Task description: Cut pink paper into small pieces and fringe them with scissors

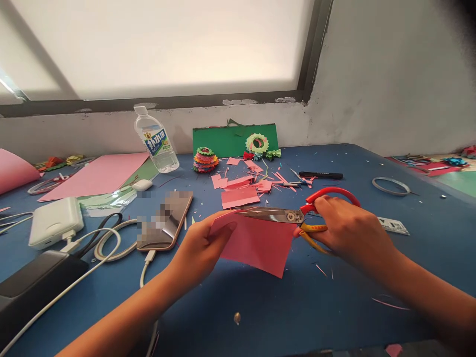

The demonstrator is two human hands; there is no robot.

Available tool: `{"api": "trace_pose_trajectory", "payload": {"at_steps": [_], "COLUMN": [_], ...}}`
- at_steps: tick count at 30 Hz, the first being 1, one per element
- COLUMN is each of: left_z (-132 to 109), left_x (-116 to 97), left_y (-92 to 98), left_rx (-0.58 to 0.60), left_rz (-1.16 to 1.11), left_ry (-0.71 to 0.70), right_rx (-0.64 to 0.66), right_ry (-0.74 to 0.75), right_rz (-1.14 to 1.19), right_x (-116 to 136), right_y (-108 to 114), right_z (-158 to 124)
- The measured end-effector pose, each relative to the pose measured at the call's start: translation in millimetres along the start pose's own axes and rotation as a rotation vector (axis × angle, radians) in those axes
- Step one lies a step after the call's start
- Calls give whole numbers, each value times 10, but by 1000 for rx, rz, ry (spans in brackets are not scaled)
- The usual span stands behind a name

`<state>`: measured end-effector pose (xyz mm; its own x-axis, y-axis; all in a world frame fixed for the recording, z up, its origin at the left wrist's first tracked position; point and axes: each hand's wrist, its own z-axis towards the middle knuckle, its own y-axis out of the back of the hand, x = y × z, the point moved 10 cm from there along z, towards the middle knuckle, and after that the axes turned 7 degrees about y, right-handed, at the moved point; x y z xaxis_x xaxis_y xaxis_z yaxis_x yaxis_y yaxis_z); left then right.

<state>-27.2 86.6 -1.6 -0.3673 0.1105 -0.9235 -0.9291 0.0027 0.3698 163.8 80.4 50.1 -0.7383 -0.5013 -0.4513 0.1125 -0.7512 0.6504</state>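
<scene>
Between the thumb and fingers of my left hand (206, 240) is the left edge of a pink sheet of paper (260, 245), held up over the table. My right hand (347, 225) grips a pair of scissors (277, 214) with one red and one yellow-orange handle. The blades point left along the top edge of the sheet, their tips close to my left fingers. They look nearly closed, and whether paper lies between them I cannot tell. Just behind are pink paper pieces (240, 198) and thin strips scattered on the blue table.
Left stand a phone (165, 223) on a cable, a white charger (55, 223), a black power strip (40, 277) and a water bottle (158, 141). At the back are paper crafts (205, 161), green card (219, 141) and a black pen (321, 175). A ring (390, 186) of tape lies right.
</scene>
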Motion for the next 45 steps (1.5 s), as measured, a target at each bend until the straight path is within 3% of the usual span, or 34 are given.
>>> {"api": "trace_pose_trajectory", "payload": {"at_steps": [10, 19, 30, 37, 41, 45], "left_z": [-23, -14, -20, 4, 18, 28], "left_x": [13, 113, 132, 116, 141, 198], "left_y": [-111, -154, -251, -190, -140, -89], "left_rx": [152, 149, 188, 102, 48, 3], "left_rz": [-74, -117, -174, -49, -48, -139], "left_ry": [74, 155, 177, 87, 58, 131], "right_rx": [31, 52, 240, 417, 400, 327], "right_ry": [37, 2, -24, -74, -80, -62], "right_rz": [43, 111, 200, 320, 244, 161], "right_x": [9, 16, -63, -10, -27, -31], "right_y": [-76, -214, -244, -247, -155, -45], "right_z": [23, 1, -44, -59, 3, 91]}}
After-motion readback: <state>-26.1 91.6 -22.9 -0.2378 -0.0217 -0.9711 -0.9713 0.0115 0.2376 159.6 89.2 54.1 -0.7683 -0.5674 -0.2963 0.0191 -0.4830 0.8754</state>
